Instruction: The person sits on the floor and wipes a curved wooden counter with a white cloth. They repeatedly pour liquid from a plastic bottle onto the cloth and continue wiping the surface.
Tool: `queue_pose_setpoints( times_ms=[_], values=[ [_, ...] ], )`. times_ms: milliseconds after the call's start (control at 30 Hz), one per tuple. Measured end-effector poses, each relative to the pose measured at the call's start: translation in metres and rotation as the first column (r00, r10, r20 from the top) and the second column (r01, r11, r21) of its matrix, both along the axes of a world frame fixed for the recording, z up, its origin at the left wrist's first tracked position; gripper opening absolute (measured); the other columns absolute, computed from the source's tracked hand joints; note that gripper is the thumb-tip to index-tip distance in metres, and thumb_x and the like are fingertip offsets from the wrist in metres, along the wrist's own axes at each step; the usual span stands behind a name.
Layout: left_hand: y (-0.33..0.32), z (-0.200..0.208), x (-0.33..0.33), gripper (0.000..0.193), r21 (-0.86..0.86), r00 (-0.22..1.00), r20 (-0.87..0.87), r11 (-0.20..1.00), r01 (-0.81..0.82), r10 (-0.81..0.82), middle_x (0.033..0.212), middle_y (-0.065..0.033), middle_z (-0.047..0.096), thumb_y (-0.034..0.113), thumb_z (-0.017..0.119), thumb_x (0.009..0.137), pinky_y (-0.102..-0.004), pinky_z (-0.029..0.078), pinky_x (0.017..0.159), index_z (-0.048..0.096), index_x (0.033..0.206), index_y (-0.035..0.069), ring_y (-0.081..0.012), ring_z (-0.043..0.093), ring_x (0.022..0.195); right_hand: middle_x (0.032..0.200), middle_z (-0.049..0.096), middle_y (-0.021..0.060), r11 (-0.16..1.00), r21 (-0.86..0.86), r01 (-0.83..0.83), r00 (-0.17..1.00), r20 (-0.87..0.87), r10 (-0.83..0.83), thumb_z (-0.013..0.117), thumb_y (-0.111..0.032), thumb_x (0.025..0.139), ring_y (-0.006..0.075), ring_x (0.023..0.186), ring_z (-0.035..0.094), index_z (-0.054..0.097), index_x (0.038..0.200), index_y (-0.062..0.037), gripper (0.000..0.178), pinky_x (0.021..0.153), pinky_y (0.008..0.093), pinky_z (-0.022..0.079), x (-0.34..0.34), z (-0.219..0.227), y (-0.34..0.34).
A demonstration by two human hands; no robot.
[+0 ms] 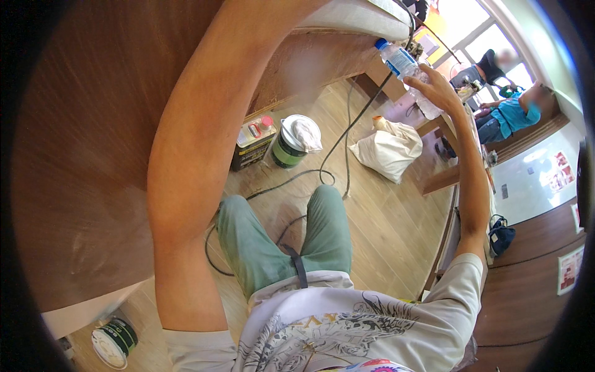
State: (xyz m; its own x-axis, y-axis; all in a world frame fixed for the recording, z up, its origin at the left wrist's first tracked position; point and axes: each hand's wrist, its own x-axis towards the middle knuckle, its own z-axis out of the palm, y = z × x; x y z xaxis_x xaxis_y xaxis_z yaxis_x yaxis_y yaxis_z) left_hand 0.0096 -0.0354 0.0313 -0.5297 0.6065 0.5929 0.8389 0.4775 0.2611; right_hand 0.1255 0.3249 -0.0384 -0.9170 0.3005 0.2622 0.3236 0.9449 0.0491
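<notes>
A clear plastic water bottle (pixel 400 60) with a blue cap and a blue label leans in the upper right part of the head view. My right hand (pixel 439 92) is closed around its lower half, and the capped end points up and left. My left arm (pixel 201 136) reaches up across the view beside a brown wooden panel (pixel 87 155). Its hand is beyond the top edge, so what it holds or touches is hidden.
On the wooden floor stand a rectangular can (pixel 254 142) with a red cap, a paint bucket (pixel 287 152) and a white sack (pixel 390 149). A black cable (pixel 291 180) loops near my knees. Another bucket (pixel 114 342) sits lower left. Two people (pixel 511 118) are at the far right.
</notes>
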Motion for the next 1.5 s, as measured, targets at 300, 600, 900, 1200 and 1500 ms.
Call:
queue_pose_setpoints(
  times_ms=[300, 600, 900, 1200, 1500],
  values=[
    [0.001, 0.001, 0.000, 0.036, -0.016, 1.000, -0.003, 1.000, -0.009, 0.009, 0.101, -0.0231, 0.071, 0.030, 0.062, 0.093, -0.0439, 0.052, 0.086, 0.070, 0.104, -0.003, -0.0355, 0.068, 0.096, 0.123, 0.064, 0.0293, 0.999, -0.041, 0.004, 1.000, 0.030, -0.002, 0.067, -0.059, 0.081, 0.0387, 0.115, 0.063, 0.057, 0.132, 0.0047, 0.083, 0.098, 0.0419, 0.047, -0.003, -0.002, -0.002],
    [0.001, 0.003, 0.000, 0.036, -0.025, 1.000, -0.012, 1.000, -0.015, 0.014, 0.102, -0.0231, 0.071, 0.030, 0.062, 0.093, -0.0442, 0.052, 0.086, 0.071, 0.104, -0.003, -0.0358, 0.068, 0.096, 0.105, 0.071, 0.0229, 0.985, 0.160, 0.061, 0.998, -0.044, -0.055, 0.069, -0.058, 0.079, 0.0386, 0.098, 0.069, 0.063, 0.125, -0.0083, 0.068, 0.085, 0.0477, 0.052, -0.001, -0.012, -0.011],
    [-0.002, 0.005, 0.002, 0.036, -0.036, 1.000, -0.023, 0.999, -0.017, 0.016, 0.102, -0.0231, 0.071, 0.030, 0.062, 0.092, -0.0445, 0.052, 0.086, 0.071, 0.103, -0.002, -0.0362, 0.068, 0.097, 0.104, 0.070, 0.0263, 0.980, 0.171, 0.105, 0.994, -0.051, -0.098, 0.064, -0.059, 0.082, 0.0396, 0.100, 0.068, 0.060, 0.128, -0.0040, 0.072, 0.087, 0.0484, 0.051, -0.007, -0.022, 0.010],
    [0.002, 0.001, -0.003, 0.036, -0.065, 0.999, -0.029, 0.997, -0.034, 0.032, 0.103, -0.0230, 0.071, 0.031, 0.062, 0.092, -0.0449, 0.052, 0.086, 0.071, 0.103, -0.002, -0.0365, 0.068, 0.097, 0.125, 0.061, 0.0303, 0.983, -0.184, -0.016, 0.996, 0.082, 0.031, 0.060, -0.066, 0.086, 0.0412, 0.113, 0.063, 0.053, 0.135, 0.0071, 0.088, 0.101, 0.0437, 0.047, 0.030, -0.007, -0.095],
    [-0.003, 0.002, -0.003, 0.036, -0.043, 0.999, -0.032, 0.999, -0.015, 0.014, 0.103, -0.0230, 0.070, 0.031, 0.062, 0.092, -0.0452, 0.052, 0.086, 0.071, 0.102, -0.002, -0.0368, 0.068, 0.097, 0.135, 0.056, 0.0284, 0.961, -0.237, -0.141, 0.966, 0.180, 0.186, 0.057, -0.072, 0.086, 0.0382, 0.125, 0.056, 0.046, 0.143, 0.0048, 0.096, 0.105, 0.0406, 0.043, 0.048, 0.037, -0.212]
  ],
)
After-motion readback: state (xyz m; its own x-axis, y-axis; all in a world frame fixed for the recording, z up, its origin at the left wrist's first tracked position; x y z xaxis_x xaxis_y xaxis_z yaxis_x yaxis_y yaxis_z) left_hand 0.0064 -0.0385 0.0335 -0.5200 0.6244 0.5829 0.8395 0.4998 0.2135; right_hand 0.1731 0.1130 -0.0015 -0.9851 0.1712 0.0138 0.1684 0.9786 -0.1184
